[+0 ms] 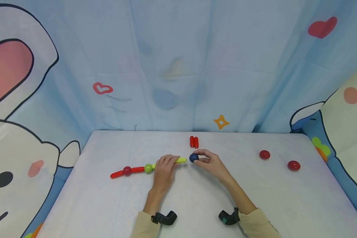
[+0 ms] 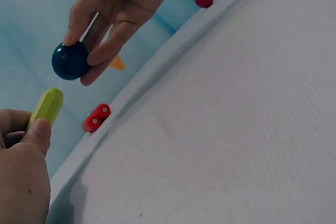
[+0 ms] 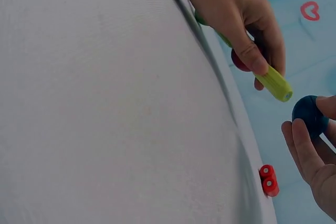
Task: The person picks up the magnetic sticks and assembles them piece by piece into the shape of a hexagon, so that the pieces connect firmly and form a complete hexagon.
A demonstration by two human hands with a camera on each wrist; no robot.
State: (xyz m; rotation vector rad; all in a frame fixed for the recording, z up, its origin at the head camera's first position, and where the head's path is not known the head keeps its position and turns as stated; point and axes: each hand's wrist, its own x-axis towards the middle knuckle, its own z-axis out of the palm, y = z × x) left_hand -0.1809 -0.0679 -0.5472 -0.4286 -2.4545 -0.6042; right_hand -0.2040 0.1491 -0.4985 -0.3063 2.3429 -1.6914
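My left hand (image 1: 163, 173) grips a yellow-green rod (image 1: 181, 160), whose free end points right. Leftward from that hand runs a joined chain: a green ball (image 1: 148, 168), a red rod (image 1: 138, 169), a red ball (image 1: 127, 170) and another red rod (image 1: 117, 174). In the right wrist view, another patch of a red ball (image 3: 240, 60) shows partly behind the left fingers. My right hand (image 1: 211, 164) pinches a dark blue ball (image 1: 193, 157) between thumb and fingertips. A small gap separates this ball from the rod's end.
Two short red rods (image 1: 194, 142) lie side by side near the table's back edge. To the right sit two red balls, one nearer the middle (image 1: 264, 154) and one farther out (image 1: 294, 165). A light blue printed curtain (image 1: 178, 66) hangs behind the white table (image 1: 196, 205).
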